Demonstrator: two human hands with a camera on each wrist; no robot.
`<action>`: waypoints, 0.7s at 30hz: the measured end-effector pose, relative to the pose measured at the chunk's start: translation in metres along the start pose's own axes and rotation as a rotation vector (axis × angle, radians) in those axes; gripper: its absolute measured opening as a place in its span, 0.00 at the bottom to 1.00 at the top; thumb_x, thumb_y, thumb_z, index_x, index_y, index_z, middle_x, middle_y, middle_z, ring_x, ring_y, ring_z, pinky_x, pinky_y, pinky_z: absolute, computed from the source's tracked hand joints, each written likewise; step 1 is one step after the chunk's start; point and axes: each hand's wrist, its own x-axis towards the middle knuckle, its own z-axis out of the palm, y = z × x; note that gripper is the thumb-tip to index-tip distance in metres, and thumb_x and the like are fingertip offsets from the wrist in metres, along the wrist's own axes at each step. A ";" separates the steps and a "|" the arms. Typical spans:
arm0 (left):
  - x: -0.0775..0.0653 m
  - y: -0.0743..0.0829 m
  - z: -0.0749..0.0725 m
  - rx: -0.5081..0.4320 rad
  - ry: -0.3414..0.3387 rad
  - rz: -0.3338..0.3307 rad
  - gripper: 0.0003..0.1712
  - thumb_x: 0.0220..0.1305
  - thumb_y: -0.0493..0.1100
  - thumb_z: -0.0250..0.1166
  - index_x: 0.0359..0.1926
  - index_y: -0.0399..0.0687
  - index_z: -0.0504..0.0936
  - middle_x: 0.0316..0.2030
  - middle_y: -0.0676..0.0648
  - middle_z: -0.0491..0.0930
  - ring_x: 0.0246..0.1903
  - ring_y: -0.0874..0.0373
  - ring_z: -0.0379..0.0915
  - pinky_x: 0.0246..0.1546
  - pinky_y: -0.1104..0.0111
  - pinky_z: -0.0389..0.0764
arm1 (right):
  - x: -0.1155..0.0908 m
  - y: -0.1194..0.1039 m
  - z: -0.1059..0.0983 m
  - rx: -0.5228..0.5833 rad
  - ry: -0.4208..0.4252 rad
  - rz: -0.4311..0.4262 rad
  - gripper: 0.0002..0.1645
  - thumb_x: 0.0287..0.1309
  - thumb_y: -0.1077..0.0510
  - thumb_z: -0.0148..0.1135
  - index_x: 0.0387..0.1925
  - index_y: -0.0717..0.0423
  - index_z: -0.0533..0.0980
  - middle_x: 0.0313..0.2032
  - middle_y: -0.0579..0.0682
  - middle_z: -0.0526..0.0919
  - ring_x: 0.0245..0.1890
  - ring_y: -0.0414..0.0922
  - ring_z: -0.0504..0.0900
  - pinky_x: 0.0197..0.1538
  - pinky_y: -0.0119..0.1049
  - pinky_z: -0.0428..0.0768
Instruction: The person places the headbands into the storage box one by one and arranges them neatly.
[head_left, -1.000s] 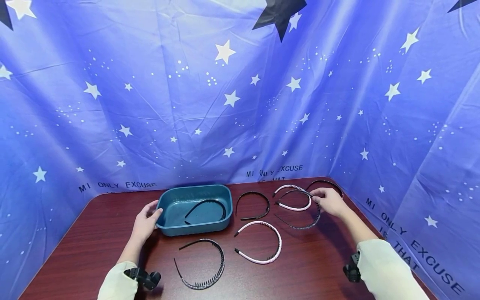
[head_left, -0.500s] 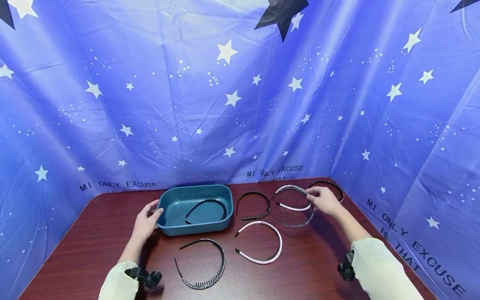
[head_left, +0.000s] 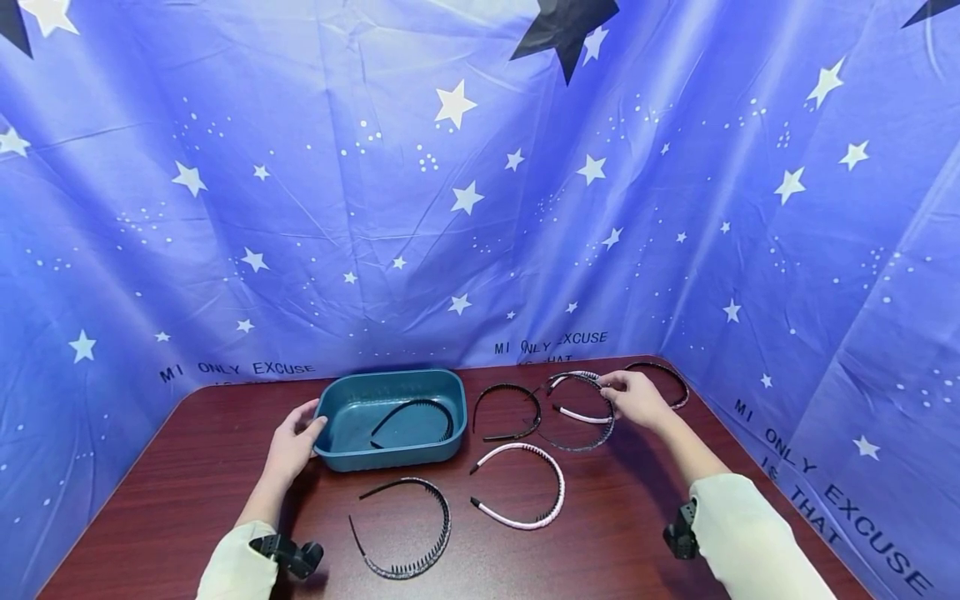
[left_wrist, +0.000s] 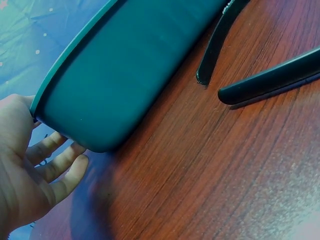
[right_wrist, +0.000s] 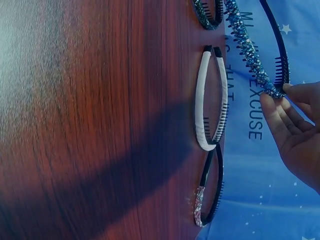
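My right hand (head_left: pixel 637 400) pinches a black glitter-covered headband (right_wrist: pixel 247 50) at its curved middle. The headband hangs in the air, its open ends pointing left, in front of a pink-and-white headband (head_left: pixel 585 415) on the table. At the left end of a teal plastic basin (head_left: pixel 390 457), my left hand (head_left: pixel 288 446) holds the rim, thumb on top and fingers outside, below the edge. One black headband (head_left: pixel 420 402) lies inside the basin. To the basin's right rests a dark headband (head_left: pixel 537 408).
In front of the basin lie a black toothed headband (head_left: pixel 444 537) and a pink headband (head_left: pixel 557 504). Another dark headband (head_left: pixel 681 385) sits at the table's far right corner. A blue star-print curtain (head_left: pixel 375 208) closes in the reddish-brown table (head_left: pixel 187 483).
My right hand has carried the glittery headband leftward, across the pink headband and toward the dark one beside the basin. The left hand and basin stay in place.
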 end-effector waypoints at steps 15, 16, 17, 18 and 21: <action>0.001 -0.001 0.000 -0.014 -0.007 -0.003 0.27 0.69 0.44 0.53 0.66 0.42 0.63 0.50 0.32 0.72 0.39 0.55 0.73 0.27 0.73 0.79 | 0.003 -0.009 0.011 0.115 -0.024 -0.090 0.17 0.60 0.60 0.56 0.45 0.71 0.75 0.28 0.58 0.79 0.17 0.39 0.78 0.25 0.43 0.82; 0.001 -0.002 0.000 -0.012 -0.006 -0.003 0.27 0.69 0.44 0.53 0.66 0.42 0.63 0.50 0.33 0.72 0.39 0.55 0.72 0.27 0.73 0.79 | 0.003 -0.010 0.011 0.116 -0.027 -0.101 0.17 0.60 0.60 0.56 0.45 0.71 0.75 0.27 0.58 0.80 0.17 0.38 0.78 0.25 0.43 0.81; 0.001 -0.002 0.000 -0.010 -0.005 -0.002 0.27 0.69 0.44 0.53 0.66 0.42 0.63 0.50 0.33 0.72 0.39 0.54 0.72 0.27 0.73 0.79 | 0.004 -0.011 0.012 0.110 -0.024 -0.091 0.16 0.60 0.61 0.56 0.45 0.71 0.75 0.28 0.58 0.80 0.17 0.38 0.78 0.25 0.43 0.82; 0.001 -0.002 0.000 -0.011 -0.005 -0.003 0.27 0.69 0.44 0.53 0.66 0.42 0.63 0.50 0.33 0.72 0.40 0.54 0.72 0.28 0.73 0.79 | 0.005 -0.012 0.013 0.105 -0.024 -0.084 0.16 0.60 0.61 0.55 0.45 0.70 0.75 0.29 0.59 0.80 0.17 0.38 0.78 0.26 0.43 0.82; 0.002 -0.002 0.000 -0.015 -0.006 -0.005 0.27 0.69 0.44 0.53 0.66 0.43 0.63 0.50 0.33 0.72 0.40 0.54 0.72 0.28 0.73 0.80 | 0.008 -0.016 0.016 0.077 -0.020 -0.031 0.15 0.61 0.64 0.54 0.47 0.70 0.75 0.32 0.64 0.80 0.18 0.39 0.78 0.28 0.44 0.82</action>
